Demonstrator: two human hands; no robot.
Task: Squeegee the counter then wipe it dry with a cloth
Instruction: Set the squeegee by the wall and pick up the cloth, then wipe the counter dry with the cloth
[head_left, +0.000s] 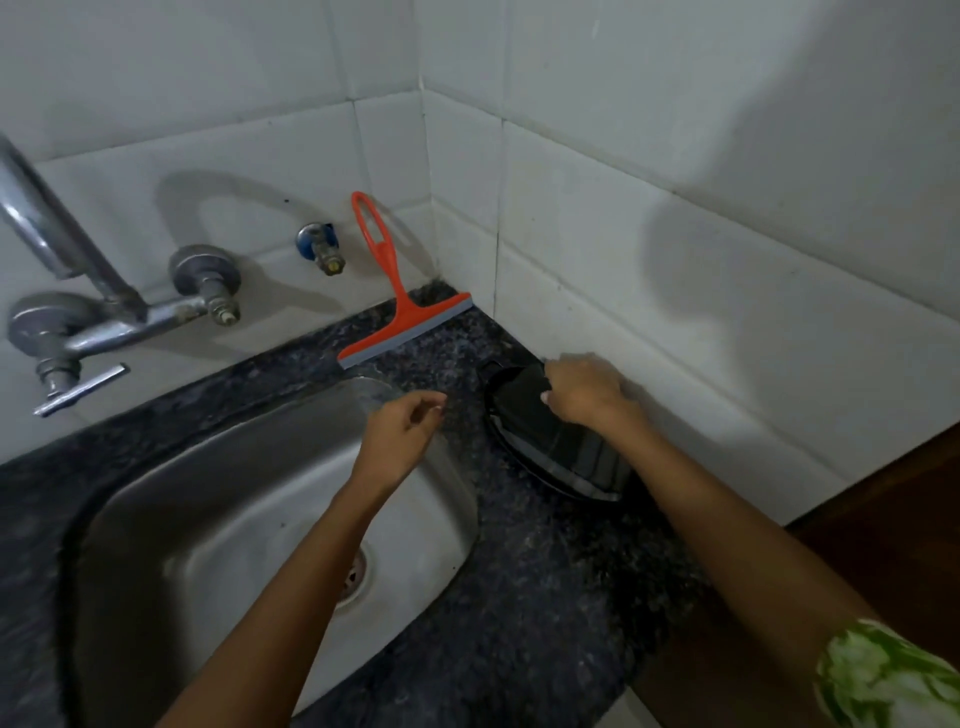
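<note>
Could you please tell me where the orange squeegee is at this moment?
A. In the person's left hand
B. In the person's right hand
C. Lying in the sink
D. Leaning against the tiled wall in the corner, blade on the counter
D: the squeegee stands untouched with its blade on the counter and its handle against the wall, clear of both hands.

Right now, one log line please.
left hand: empty over sink | right hand: gripping black cloth | squeegee: untouched against wall

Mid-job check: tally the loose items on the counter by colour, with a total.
Orange: 1, the squeegee, leaning against the wall tiles.
Black: 1, the black container, under the right hand.
Total: 2.
The left hand holds nothing.
</note>
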